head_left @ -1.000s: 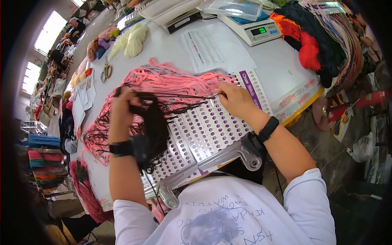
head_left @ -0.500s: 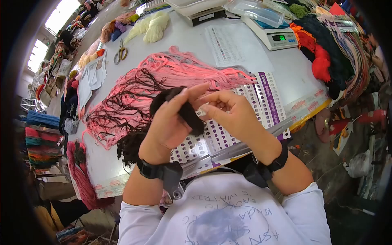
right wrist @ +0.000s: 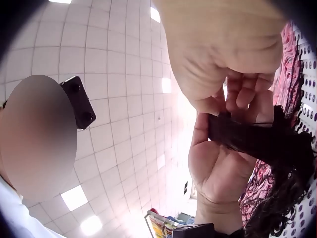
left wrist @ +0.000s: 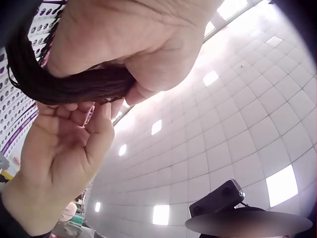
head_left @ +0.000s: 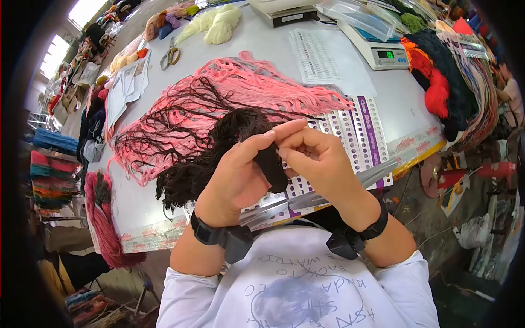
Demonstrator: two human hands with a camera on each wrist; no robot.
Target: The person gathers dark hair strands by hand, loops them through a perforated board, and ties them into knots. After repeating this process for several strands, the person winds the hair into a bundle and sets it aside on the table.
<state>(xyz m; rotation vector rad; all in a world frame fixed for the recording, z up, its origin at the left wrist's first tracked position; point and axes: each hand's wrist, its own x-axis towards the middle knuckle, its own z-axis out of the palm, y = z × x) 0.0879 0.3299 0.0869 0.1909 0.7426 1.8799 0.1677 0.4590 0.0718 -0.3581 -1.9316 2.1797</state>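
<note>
The left hand holds a thick bundle of dark brown yarn between its thumb and fingers, the bundle passing across the palm. Close against it, the right hand has its fingers bent, thumb and fingertips meeting at the end of the bundle. In the right wrist view the dark yarn lies over the left palm, and the right fingertips touch its end. Loose dark strands spread left over pink yarn, which lies on a white card with rows of holes.
Scissors, pale yellow yarn and paper sheets lie at the back left. A printed sheet and a scale stand at the back right, beside red yarn. Dark pink yarn hangs over the left edge.
The right hand has come from the right side of the card to the left hand, which has moved right and down with the dark yarn. The yarn's stretched strands are no longer drawn taut between them.
</note>
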